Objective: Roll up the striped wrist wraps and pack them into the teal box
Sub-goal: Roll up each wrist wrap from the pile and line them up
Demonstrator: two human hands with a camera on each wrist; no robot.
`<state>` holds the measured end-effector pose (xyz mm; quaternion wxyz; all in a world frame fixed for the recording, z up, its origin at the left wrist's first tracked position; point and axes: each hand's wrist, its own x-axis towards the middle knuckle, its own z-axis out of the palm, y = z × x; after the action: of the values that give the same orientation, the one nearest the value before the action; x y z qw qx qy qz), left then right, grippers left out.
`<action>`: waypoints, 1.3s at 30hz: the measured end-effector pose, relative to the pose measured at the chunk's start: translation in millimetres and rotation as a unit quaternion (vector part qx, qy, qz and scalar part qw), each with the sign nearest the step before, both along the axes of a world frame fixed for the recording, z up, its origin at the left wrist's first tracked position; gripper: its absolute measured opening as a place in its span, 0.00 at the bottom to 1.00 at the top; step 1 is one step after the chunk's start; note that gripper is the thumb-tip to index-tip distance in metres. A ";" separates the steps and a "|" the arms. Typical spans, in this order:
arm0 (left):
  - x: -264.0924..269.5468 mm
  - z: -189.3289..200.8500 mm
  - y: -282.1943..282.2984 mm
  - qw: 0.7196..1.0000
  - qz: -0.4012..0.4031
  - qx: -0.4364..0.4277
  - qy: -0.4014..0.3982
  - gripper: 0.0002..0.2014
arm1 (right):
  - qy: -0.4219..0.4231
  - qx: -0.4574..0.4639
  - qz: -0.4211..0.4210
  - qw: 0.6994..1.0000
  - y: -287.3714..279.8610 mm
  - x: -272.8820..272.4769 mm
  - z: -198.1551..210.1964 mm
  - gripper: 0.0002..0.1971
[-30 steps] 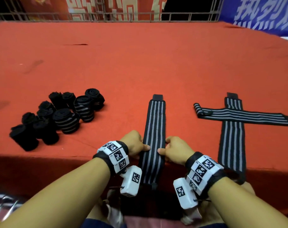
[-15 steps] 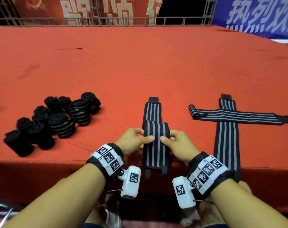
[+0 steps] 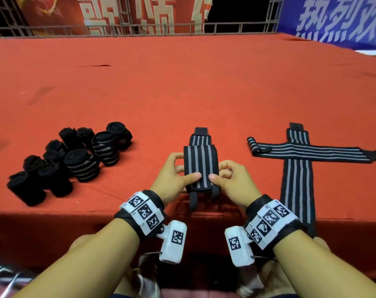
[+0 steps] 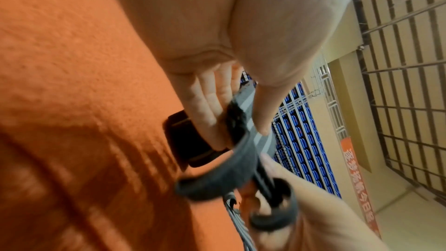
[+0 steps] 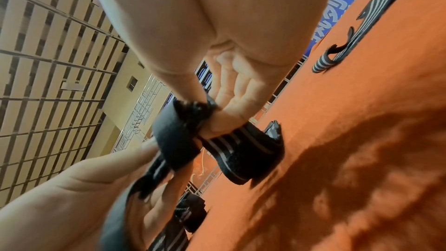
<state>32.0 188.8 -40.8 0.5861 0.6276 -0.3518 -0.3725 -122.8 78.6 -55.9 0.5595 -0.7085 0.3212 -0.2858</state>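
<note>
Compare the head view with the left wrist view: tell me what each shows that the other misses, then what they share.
Head view only: the pile of rolled wraps at left, and two flat wraps crossed at right. Left wrist view only: the folded wrap's black underside curling over the table edge, and blue seating behind a grille. Both: the left hand and right hand pinching the striped wrap on the red table. No teal box in either.

A black wrist wrap [image 3: 200,163] with grey stripes is lying near the front edge of the red table [image 3: 204,93], its near end folded back over itself. Two more striped wraps are lying flat toward the front right corner: one [image 3: 309,150] crossing over the other [image 3: 298,190], which is hanging over the front edge. Rolled wraps [image 3: 79,160] are standing clustered toward the front left.
</note>
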 end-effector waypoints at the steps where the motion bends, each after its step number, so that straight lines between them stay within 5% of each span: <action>1: -0.6 -0.4 0.9 1.000 0.001 -0.009 -0.025 0.34 | -0.013 -0.017 -0.021 1.000 -1.1 0.8 0.2 0.10; 3: -1.9 -0.3 1.7 0.997 0.006 -0.046 -0.056 0.38 | -0.029 -0.054 -0.048 0.997 -0.3 1.6 3.4 0.15; 7: -1.4 0.7 -3.1 0.985 0.065 -0.077 -0.142 0.23 | -0.102 -0.080 -0.017 0.991 4.4 -0.4 18.9 0.16; 11: 0.4 10.0 -4.4 0.984 0.100 -0.080 -0.121 0.12 | -0.092 -0.145 0.061 0.983 5.5 -7.1 25.2 0.24; 17: 3.4 19.6 -6.2 0.986 0.094 -0.069 -0.120 0.02 | -0.073 -0.200 0.054 0.976 -2.2 -1.2 27.9 0.18; 21: -3.7 24.6 -1.9 0.994 0.007 -0.102 0.033 0.19 | -0.092 -0.168 0.029 0.981 -7.3 2.0 29.3 0.11; 27: -7.4 23.2 0.1 0.990 0.011 -0.106 -0.091 0.08 | -0.136 -0.102 0.003 0.985 -0.6 1.7 34.5 0.16; 32: -9.1 28.8 3.6 0.986 0.018 -0.115 -0.118 0.23 | -0.111 -0.154 0.016 0.982 -4.2 2.8 33.6 0.06; 36: -6.6 30.9 4.3 0.981 -0.014 -0.147 -0.127 0.23 | -0.081 -0.145 0.057 0.985 -7.9 -2.8 37.4 0.16; 39: -2.7 26.5 -0.2 0.977 -0.006 -0.143 -0.159 0.14 | -0.043 -0.138 0.068 0.987 -11.3 -5.6 39.5 0.19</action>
<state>29.3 188.6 -14.3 0.6045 0.5863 -0.4938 -0.2169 -128.4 67.3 -16.4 0.4878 -0.7863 0.2048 -0.3191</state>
